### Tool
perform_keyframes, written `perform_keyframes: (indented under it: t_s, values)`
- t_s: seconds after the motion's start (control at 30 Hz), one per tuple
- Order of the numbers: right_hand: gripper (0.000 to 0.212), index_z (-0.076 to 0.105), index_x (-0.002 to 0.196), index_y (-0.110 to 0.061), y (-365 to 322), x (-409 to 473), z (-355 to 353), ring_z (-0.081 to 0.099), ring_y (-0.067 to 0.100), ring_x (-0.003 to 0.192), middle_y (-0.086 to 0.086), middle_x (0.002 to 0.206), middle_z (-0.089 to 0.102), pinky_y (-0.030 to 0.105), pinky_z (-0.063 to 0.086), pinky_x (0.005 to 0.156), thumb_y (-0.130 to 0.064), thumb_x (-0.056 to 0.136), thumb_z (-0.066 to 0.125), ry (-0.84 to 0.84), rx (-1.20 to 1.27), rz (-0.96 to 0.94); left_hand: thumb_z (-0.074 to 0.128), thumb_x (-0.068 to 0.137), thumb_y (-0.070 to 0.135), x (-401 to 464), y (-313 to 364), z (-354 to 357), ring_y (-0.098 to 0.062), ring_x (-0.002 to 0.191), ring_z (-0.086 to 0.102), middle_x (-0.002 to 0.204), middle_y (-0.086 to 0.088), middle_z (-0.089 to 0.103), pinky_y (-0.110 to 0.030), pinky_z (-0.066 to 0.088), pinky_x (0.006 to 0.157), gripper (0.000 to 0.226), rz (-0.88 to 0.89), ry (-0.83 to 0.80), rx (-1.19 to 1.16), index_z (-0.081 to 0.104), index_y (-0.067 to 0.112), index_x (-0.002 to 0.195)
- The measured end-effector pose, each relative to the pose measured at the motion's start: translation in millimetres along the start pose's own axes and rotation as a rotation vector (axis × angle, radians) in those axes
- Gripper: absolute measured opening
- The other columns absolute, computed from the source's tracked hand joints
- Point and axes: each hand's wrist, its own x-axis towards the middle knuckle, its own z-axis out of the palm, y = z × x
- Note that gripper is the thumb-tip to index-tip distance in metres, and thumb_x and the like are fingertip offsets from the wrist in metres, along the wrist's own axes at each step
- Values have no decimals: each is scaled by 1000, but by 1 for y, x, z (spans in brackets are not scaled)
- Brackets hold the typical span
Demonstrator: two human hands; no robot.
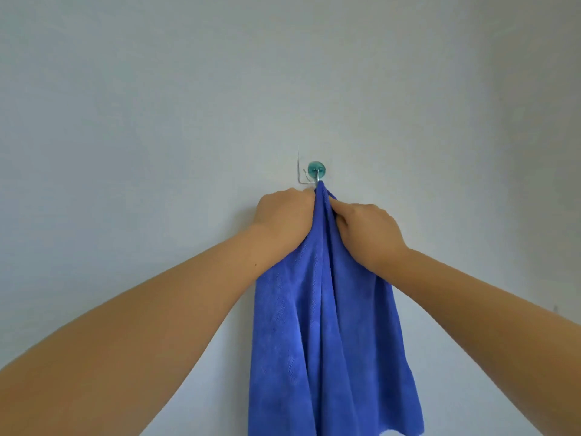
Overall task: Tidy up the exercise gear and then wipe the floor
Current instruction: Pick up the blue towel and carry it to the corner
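A blue cloth [327,309] hung down a pale wall [125,105] from a teal hook [317,169], its top bunched right at the hook's 6 o'clock. The left hand [283,212] gripped the bunch from 9 o'clock, fingers curled into the fabric. The right hand [367,228] pinched it from 3 o'clock, fingers curled. No label or writing showed on the cloth or hook.

Left hand [283,212]: raised, fingers curled in a closed grip, bare forearm extended upward. Right hand [367,228]: raised alongside, fingers pinched shut, forearm likewise extended, wrists near together.
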Motion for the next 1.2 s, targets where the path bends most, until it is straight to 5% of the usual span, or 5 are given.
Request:
perform_keyframes:
  t_s: [0.23, 0.37, 0.7, 1.0, 1.2]
  values:
    - [32, 42, 128, -15, -8, -12, -23, 53, 26, 83, 8, 106, 59, 34, 39, 66, -21, 99, 30, -185, -100, 30, 26, 100, 29, -17, -2, -8, -26, 85, 56, 103, -6, 63, -33, 43, 70, 32, -139, -191, -268, 55, 17, 103]
    - [38, 36, 137, -15, -11, -18, -43, 48, 29, 108, 10, 124, 48, 37, 41, 77, -23, 100, 32, -122, -139, 1, 29, 100, 38, -43, -13, -31, -26, 101, 55, 122, -6, 55, -35, 42, 77, 40, -143, -234, -204, 40, 19, 135]
    - [32, 60, 117, -9, -122, -163, -7, 59, 31, 88, 11, 108, 62, 39, 41, 70, -16, 89, 47, -27, 331, -382, 37, 99, 31, -262, 8, -55, -25, 98, 55, 110, -6, 57, -41, 48, 80, 40, -531, -138, -206, 38, 16, 136]
    - [36, 59, 111, -12, -267, -480, -10, 61, 26, 100, 6, 115, 61, 43, 46, 89, -29, 90, 36, -615, 805, -496, 39, 99, 31, -611, 86, -132, -27, 109, 54, 118, -10, 56, -44, 43, 94, 43, -1036, -589, -18, 38, 16, 139]
    - [45, 42, 139, -14, -350, -623, -76, 45, 28, 127, 8, 143, 43, 48, 31, 108, -32, 99, 38, -999, 852, -789, 34, 99, 36, -789, 147, -255, -28, 114, 49, 125, -10, 51, -42, 40, 94, 45, -1446, -891, 167, 33, 17, 140]
